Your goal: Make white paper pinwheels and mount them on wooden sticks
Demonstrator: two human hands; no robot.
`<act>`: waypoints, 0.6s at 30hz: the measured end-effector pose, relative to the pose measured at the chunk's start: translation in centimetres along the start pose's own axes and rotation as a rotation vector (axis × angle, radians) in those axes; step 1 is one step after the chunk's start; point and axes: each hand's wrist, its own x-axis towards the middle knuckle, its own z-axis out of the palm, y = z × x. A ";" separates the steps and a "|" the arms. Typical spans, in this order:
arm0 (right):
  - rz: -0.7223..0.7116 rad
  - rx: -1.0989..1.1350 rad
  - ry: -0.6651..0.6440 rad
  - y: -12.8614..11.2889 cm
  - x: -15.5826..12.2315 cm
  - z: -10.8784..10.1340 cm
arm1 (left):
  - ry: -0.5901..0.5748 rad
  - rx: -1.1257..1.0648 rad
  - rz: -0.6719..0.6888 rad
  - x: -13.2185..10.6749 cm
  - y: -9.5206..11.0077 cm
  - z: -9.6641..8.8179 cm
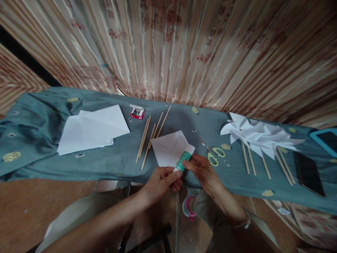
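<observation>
Both hands hold a green and white glue stick over the table's front edge. My left hand is closed round its lower end, while my right hand grips its middle and upper part. Under the glue stick lies a square sheet of white paper with short slits or lines on it, partly covered by my hands. Scissors with light green handles rest just right of my right hand. Several thin wooden sticks lie left of the sheet.
A stack of white paper lies at left, near a small red box of metal pins. Paper pinwheels on sticks are piled at right, beside a black phone and a blue-edged device. A pleated curtain hangs behind the cloth-covered table.
</observation>
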 end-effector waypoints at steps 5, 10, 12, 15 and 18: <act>0.008 -0.006 0.072 -0.3 0.2 0.4 | 0.014 0.206 0.104 0.2 0.5 -0.3; -0.018 0.002 0.189 -0.6 0.6 0.9 | 0.129 0.900 0.418 0.1 2.0 -1.3; -0.040 -0.008 0.215 -0.5 0.8 0.9 | 0.154 1.066 0.502 0.1 2.4 -1.6; -0.047 0.006 0.238 -0.3 0.9 0.8 | 0.169 0.978 0.490 0.3 2.4 -1.7; -0.045 0.052 0.226 -0.2 0.9 0.6 | 0.108 0.545 0.330 0.4 1.9 -1.6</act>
